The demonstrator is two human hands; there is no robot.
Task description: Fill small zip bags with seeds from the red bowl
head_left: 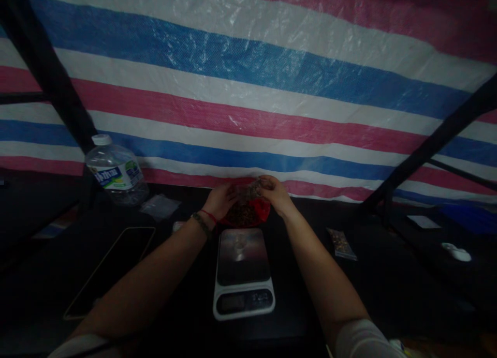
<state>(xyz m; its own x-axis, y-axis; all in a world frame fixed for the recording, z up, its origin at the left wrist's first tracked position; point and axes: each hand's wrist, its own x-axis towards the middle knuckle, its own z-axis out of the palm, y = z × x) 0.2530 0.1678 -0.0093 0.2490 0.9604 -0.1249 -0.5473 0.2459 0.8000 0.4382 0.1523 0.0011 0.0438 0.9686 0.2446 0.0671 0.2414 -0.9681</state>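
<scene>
A red bowl [265, 211] stands behind the scale, with many small brown pieces [241, 213] in it. Over the bowl is a small clear plastic bag [248, 191], dim and partly covered by fingers. My right hand [275, 193] pinches the bag at its right side. At the bag's left side, my left hand [220, 200] has its fingers closed on the plastic; their tips are hard to see in the dark. Directly in front of the bowl sits a white kitchen scale [244, 259] with a metal plate and a dark display.
On the left are a large clear plastic bottle [118, 172], an empty-looking plastic bag [160, 207] and a phone [112, 270]. To the right lie a filled zip bag [341, 243], a white card [423, 222] and a white earbud case [455, 252]. A striped sheet [240, 125] hangs behind.
</scene>
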